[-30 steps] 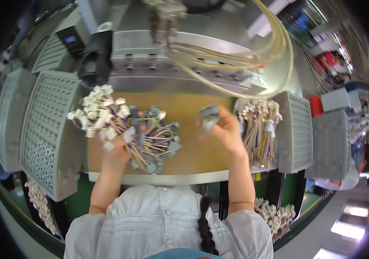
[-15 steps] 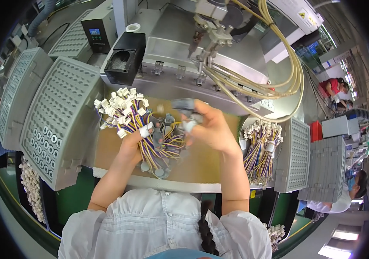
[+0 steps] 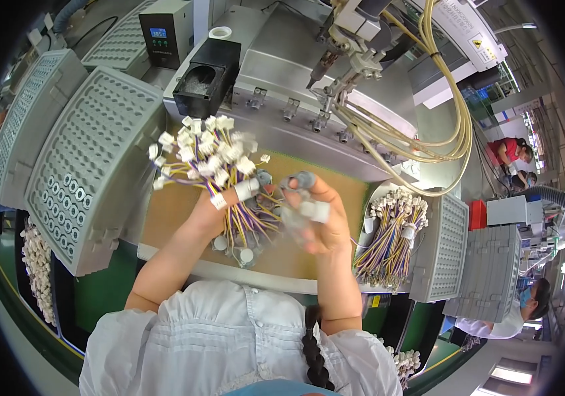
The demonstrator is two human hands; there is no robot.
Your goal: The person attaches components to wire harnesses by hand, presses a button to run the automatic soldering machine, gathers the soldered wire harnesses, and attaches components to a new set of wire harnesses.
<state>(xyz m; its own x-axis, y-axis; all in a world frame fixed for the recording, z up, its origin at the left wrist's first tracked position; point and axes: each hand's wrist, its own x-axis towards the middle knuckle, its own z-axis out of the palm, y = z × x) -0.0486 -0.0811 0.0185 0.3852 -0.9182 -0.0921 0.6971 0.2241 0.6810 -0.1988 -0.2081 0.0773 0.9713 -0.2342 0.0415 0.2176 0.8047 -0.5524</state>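
My left hand is closed around a bundle of wire harnesses with purple, yellow and white wires. White plastic connectors fan out at its far end. Small round pale pieces show at the near end of the wires, over the brown work mat. Close to the right of the bundle is my right hand, fingers bent and smeared by motion; whether it holds anything is unclear. Grey finger covers and white tape wrap some fingertips on both hands.
A second wire bundle lies right of the mat, beside an upright grey tray. At left stands a large grey tray partly filled with round parts. Behind are a black box, a metal machine and looping hoses.
My right hand has moved slightly down and turned more palm-up. The left hand and its bundle have shifted a little right and up. The whole view has tilted slightly.
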